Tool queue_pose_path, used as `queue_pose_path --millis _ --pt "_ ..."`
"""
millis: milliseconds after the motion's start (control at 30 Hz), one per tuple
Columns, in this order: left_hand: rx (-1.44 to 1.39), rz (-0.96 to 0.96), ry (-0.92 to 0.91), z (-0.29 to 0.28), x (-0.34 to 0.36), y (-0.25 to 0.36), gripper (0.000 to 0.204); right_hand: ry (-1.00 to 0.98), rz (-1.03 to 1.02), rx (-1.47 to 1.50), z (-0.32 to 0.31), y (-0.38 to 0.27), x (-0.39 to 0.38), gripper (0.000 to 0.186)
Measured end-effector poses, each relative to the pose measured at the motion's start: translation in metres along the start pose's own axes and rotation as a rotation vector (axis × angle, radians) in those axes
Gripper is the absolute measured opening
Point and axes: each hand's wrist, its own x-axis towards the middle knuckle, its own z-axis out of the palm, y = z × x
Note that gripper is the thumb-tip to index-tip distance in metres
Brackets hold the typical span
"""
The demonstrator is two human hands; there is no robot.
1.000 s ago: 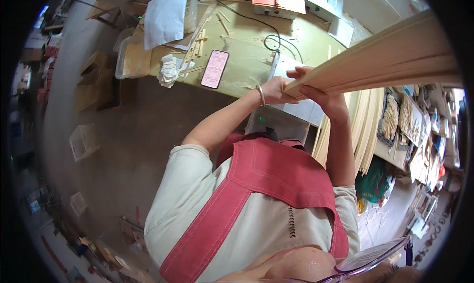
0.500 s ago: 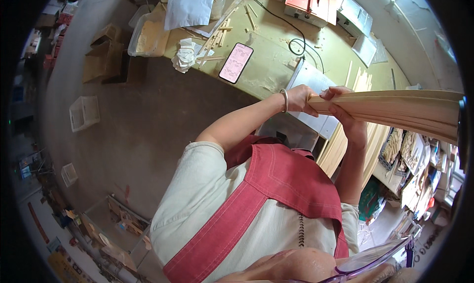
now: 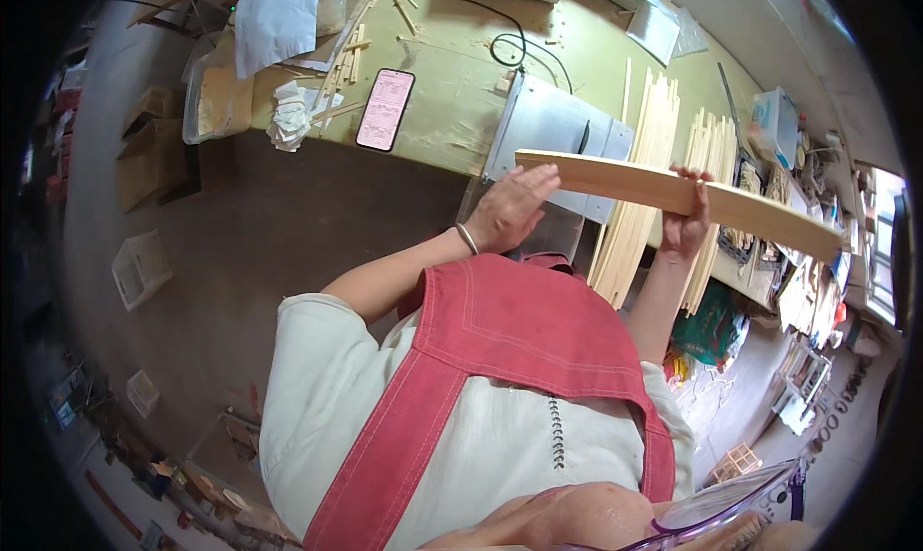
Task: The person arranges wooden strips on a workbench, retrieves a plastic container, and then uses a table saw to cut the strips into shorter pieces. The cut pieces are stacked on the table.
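A long stack of thin, pale wooden strips is raised above the workbench, its edges lined up so closely that it looks like one board. My right hand grips it from below near its middle, fingertips curling over the upper edge. At the stack's left end, my left hand has its fingers stretched out, their tips touching or just beside the wood. Beneath the stack sits a flat grey metal plate with a dark handle. More loose wooden strips lie in bundles on the bench to the right.
A phone with a lit screen rests on the green workbench. Left of it are crumpled white papers and a plastic tub. A black cable loops across the bench. Cluttered shelving stands at far right.
The strips were fanned out with both hands gripping their left end. Now they sit flush; my right hand has slid to mid-stack and my left fingers have straightened. The view has shifted right.
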Motion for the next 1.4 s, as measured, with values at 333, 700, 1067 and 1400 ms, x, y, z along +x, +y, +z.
queue_pose_path --millis 333,700,1067,1400 --pt "0.417 -0.175 -0.516 0.086 0.015 -0.022 0.083 0.397 0.139 0.453 -0.158 0.104 -0.028 0.019" --pt "0.604 -0.204 -0.471 0.084 -0.007 -0.027 0.089 0.56 0.237 0.306 -0.186 0.143 -0.039 0.035" --pt "0.448 -0.179 -0.487 0.073 -0.004 -0.034 0.086 0.642 0.282 0.229 -0.155 0.14 -0.05 0.046" --pt "0.433 0.067 -0.377 0.014 0.035 -0.084 0.046 0.64 0.264 0.227 -0.139 0.142 -0.047 0.047"
